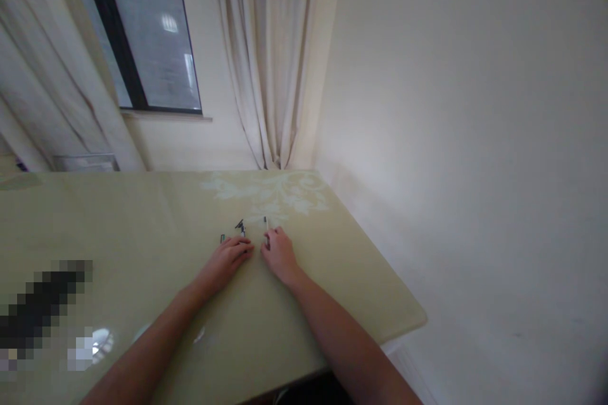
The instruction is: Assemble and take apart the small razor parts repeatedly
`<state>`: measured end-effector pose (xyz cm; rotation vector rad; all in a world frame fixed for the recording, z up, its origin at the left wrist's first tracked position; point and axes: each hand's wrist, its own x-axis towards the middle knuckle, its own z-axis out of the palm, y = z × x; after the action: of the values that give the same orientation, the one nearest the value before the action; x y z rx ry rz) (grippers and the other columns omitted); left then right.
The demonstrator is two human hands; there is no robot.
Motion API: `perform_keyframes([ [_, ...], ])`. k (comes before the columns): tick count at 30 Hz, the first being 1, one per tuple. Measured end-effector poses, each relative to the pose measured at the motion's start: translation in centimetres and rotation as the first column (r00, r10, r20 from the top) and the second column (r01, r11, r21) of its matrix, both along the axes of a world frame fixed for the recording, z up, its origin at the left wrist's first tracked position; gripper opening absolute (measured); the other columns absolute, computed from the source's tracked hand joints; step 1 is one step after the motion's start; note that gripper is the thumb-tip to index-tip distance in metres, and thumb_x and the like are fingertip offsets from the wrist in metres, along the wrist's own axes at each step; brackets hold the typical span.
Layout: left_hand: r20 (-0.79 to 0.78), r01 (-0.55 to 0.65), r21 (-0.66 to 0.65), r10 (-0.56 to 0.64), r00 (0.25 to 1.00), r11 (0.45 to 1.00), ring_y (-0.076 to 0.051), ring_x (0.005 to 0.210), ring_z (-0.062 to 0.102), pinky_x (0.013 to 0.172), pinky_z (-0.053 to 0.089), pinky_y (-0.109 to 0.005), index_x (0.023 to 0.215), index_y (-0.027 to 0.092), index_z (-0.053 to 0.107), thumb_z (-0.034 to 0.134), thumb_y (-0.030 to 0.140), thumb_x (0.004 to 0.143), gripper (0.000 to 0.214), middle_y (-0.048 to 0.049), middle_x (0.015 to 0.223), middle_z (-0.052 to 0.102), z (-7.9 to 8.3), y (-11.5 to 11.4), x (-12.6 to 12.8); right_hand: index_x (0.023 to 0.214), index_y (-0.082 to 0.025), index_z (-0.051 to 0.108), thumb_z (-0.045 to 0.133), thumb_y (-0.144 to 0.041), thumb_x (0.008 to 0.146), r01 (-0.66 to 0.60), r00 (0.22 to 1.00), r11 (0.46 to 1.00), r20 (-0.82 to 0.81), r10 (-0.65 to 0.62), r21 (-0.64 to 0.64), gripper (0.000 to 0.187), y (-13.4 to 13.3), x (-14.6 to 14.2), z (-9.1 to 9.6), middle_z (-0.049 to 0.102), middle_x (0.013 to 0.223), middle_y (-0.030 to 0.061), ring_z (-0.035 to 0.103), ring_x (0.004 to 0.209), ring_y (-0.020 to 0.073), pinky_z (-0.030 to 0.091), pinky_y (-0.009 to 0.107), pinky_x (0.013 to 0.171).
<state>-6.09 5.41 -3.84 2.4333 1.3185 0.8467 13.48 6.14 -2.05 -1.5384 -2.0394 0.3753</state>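
Both my hands rest on a glossy yellow-green table [142, 228]. My left hand [227, 261] lies over a few small dark pen-like things [240, 226], its fingertips closed down on them; what exactly it grips is hidden. A short way to the right, my right hand [279, 254] pinches the near end of a thin dark pen [265, 223] that points away from me. The two hands are a few centimetres apart.
A pale leaf pattern [270, 193] is printed on the table's far right part. The table's right edge runs close to a white wall [451, 139]. Behind the table are a window [142, 31] and beige curtains [266, 57]. A blurred dark patch [42, 304] lies at the left.
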Motion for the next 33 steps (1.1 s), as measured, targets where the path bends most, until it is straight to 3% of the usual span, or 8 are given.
perform_keyframes([
  [11,-0.025,0.053,0.006,-0.053,0.998,0.999,-0.027,0.111,0.067,0.102,0.05,-0.043,0.109,0.023,0.077,0.054,0.032,0.096,0.027,-0.0123,0.117,0.073,0.2,0.2,-1.6,0.111,-0.015,0.07,0.059,-0.016,0.091,-0.069,0.997,0.996,-0.009,0.07,0.061,0.022,-0.1,-1.0,-1.2,0.064,0.111,0.0133,0.062,0.099,0.0238,0.05,0.034,0.092],
  [21,-0.005,0.035,-0.045,-0.036,0.999,0.998,-0.028,0.114,0.066,0.105,0.048,-0.045,0.111,0.024,0.076,0.055,0.037,0.094,0.03,-0.0117,0.119,0.073,0.8,0.0,-2.0,0.118,-0.015,0.069,0.063,-0.021,0.09,-0.066,0.992,0.995,-0.103,0.073,0.071,0.03,-0.5,-1.0,-0.6,0.062,0.114,0.0123,0.063,0.097,0.0219,0.05,0.032,0.091],
  [23,0.063,-0.014,-0.063,0.018,0.998,0.998,-0.029,0.111,0.067,0.101,0.051,-0.045,0.114,0.023,0.074,0.059,0.045,0.09,0.035,-0.0121,0.12,0.072,1.1,-0.2,-1.8,0.121,-0.015,0.068,0.064,-0.022,0.09,-0.033,0.988,0.996,-0.146,0.044,0.077,0.032,-0.4,-0.9,-0.5,0.063,0.116,0.0122,0.063,0.093,0.0202,0.049,0.031,0.088],
  [25,0.172,-0.128,-0.113,0.146,0.974,0.985,-0.027,0.099,0.069,0.091,0.056,-0.042,0.115,0.021,0.072,0.059,0.056,0.087,0.046,-0.0124,0.117,0.073,1.7,-0.2,-1.8,0.118,-0.016,0.069,0.064,-0.023,0.091,0.025,0.982,0.996,-0.189,-0.01,0.08,0.028,-0.2,-0.7,-0.4,0.065,0.113,0.0112,0.063,0.09,0.0189,0.049,0.029,0.084],
  [28,0.295,-0.328,-0.171,0.366,0.883,0.929,-0.025,0.085,0.07,0.08,0.058,-0.038,0.11,0.018,0.071,0.049,0.064,0.088,0.055,-0.0112,0.107,0.074,2.2,0.3,-3.0,0.102,-0.017,0.072,0.062,-0.023,0.092,0.142,0.965,0.989,-0.227,-0.13,0.041,0.015,0.4,-0.1,0.0,0.069,0.098,0.0083,0.063,0.084,0.0178,0.045,0.027,0.077],
  [31,0.273,-0.48,-0.159,0.506,0.818,0.863,-0.025,0.083,0.069,0.08,0.057,-0.038,0.107,0.018,0.071,0.048,0.062,0.085,0.055,-0.0107,0.1,0.075,2.1,0.8,-5.0,0.086,-0.017,0.072,0.059,-0.025,0.096,0.214,0.945,0.976,-0.242,-0.219,-0.047,0.018,0.9,0.5,0.2,0.07,0.084,0.0061,0.061,0.075,0.0162,0.04,0.025,0.069],
  [33,0.192,-0.512,-0.183,0.541,0.819,0.839,-0.025,0.082,0.069,0.08,0.057,-0.038,0.11,0.016,0.072,0.05,0.062,0.083,0.058,-0.0114,0.101,0.074,1.6,1.1,-5.9,0.08,-0.017,0.071,0.058,-0.029,0.098,0.221,0.944,0.973,-0.237,-0.231,-0.066,0.025,1.1,0.8,0.2,0.07,0.079,0.0051,0.059,0.07,0.0154,0.036,0.025,0.065],
])
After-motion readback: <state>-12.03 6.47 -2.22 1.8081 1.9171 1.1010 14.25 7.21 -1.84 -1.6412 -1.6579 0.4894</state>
